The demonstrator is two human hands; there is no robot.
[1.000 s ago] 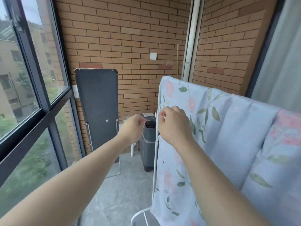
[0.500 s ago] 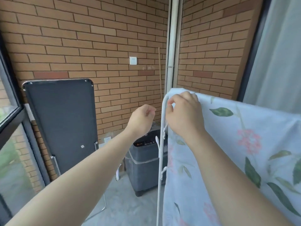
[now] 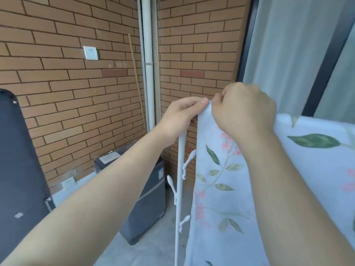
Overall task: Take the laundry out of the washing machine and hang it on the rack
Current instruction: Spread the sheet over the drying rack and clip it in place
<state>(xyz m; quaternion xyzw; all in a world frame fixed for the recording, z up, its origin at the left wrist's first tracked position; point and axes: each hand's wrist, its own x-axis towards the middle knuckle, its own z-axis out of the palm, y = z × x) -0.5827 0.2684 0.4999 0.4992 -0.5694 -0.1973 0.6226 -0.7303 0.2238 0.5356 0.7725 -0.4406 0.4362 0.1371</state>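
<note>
The left hand [image 3: 180, 116], apart 1 second ago, now pinches the corner of the floral sheet [image 3: 221, 189] just beside the right hand [image 3: 244, 110], which pinches the same edge. The sheet drapes over the rack [image 3: 179, 179] beneath both hands, so this is likely final straightening.

left hand [image 3: 180, 120]: free → pinching sheet [image 3: 221, 198] corner | now just beside right hand [image 3: 244, 110] at rack [image 3: 181, 189] top
</note>
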